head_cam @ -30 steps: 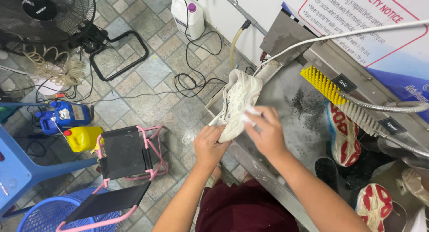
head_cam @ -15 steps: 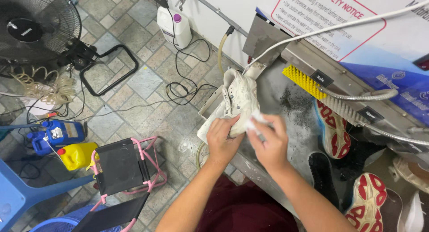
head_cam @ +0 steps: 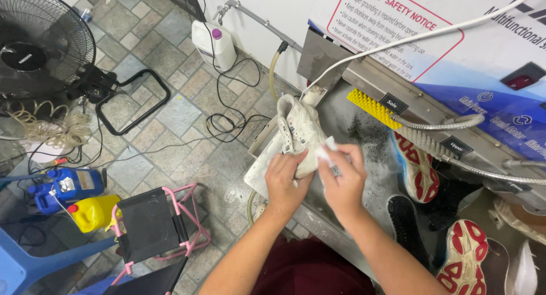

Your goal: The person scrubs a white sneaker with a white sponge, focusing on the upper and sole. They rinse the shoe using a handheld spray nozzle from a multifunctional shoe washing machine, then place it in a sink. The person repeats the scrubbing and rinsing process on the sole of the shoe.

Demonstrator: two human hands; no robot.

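A white sneaker (head_cam: 300, 130) is held over the left end of a wet metal washing trough (head_cam: 364, 141). My left hand (head_cam: 284, 178) grips the shoe from below at its heel end. My right hand (head_cam: 345, 178) presses a small white pad or cloth (head_cam: 326, 153) against the shoe's side. The shoe points away from me, its toe toward the wall.
A yellow brush (head_cam: 372, 107) and flexible metal hoses (head_cam: 449, 133) line the trough's back. Red-and-white shoe soles (head_cam: 418, 170) and a black insole (head_cam: 405, 218) lie in the trough at right. On the tiled floor stand a pink folding stool (head_cam: 151, 227), blue and yellow jugs (head_cam: 74, 195), a fan (head_cam: 40, 45), cables.
The view has shifted so the shoe and hands sit more central. My hands have turned the shoe slightly and my right hand has slid down its side.
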